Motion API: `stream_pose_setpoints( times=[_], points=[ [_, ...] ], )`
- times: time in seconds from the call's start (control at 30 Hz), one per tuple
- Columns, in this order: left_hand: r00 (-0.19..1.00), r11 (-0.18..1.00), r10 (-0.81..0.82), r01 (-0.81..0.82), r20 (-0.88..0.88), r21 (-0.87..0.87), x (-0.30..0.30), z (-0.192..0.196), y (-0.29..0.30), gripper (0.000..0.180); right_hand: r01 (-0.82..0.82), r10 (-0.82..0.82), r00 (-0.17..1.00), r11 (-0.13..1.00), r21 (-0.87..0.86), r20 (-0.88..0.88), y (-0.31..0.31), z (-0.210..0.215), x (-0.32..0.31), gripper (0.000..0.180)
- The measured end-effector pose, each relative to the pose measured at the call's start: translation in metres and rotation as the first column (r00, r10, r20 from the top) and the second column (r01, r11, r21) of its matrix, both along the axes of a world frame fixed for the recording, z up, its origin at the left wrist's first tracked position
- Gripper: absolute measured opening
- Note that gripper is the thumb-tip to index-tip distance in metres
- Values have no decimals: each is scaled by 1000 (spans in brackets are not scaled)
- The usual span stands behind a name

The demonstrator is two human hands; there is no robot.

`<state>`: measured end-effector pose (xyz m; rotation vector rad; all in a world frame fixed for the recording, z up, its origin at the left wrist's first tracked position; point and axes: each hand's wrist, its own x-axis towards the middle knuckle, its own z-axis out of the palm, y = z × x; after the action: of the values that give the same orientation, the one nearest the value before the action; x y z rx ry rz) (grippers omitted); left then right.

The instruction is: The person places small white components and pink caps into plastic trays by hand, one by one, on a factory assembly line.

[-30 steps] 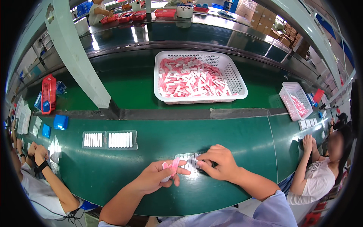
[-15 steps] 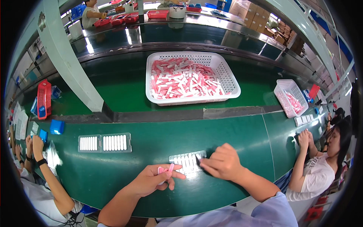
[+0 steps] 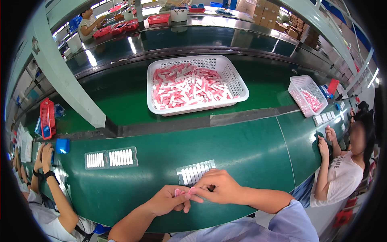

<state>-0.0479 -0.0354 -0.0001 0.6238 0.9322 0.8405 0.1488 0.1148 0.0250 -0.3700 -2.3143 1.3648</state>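
Between the fingers of my left hand (image 3: 166, 200) are a few small flat pink-and-white sticks (image 3: 177, 192). My right hand (image 3: 222, 187) meets its fingertips, thumb and forefinger pinching the end of one pink stick. Just beyond both hands lies a clear plastic tray (image 3: 212, 162) with a row of white sticks (image 3: 188, 176); my right hand hides part of its near right side. Farther left, two joined clear trays (image 3: 107, 158) hold rows of white sticks.
A large white basket (image 3: 197, 109) heaped with pink-and-white sticks stands beyond a dark ledge (image 3: 161, 125). A smaller white basket (image 3: 296, 79) is at right. A grey post (image 3: 68, 76) rises at left, near a blue box (image 3: 63, 146). People work on both sides.
My right hand has left the tray and come left and nearer to me, its fingers now on a pink stick at my left fingertips. The left hand still holds its sticks.
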Motion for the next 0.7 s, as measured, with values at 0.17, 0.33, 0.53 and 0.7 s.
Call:
stream_pose_setpoints(
  times=[0.17, 0.33, 0.53, 0.7],
  points=[
    [959, 959, 284, -283, -25, 32, 7, 17, -3, 25, 263, -189, 950, 913, 310, -249, 31, 4, 18, 10],
    [728, 882, 401, -142, -556, 450, 1, 3, -4, 16, 33, 43, 997, 483, 875, -61, 58, -19, 43, 17],
    [262, 781, 543, 193, -798, 595, 12, 11, 6, 25, -82, 111, 993, 527, 846, 28, 57, -26, 46, 25],
    [84, 694, 601, 439, -795, 571, 33, 10, 14, 42, -83, 127, 992, 536, 840, 17, 57, -26, 44, 28]
  ],
)
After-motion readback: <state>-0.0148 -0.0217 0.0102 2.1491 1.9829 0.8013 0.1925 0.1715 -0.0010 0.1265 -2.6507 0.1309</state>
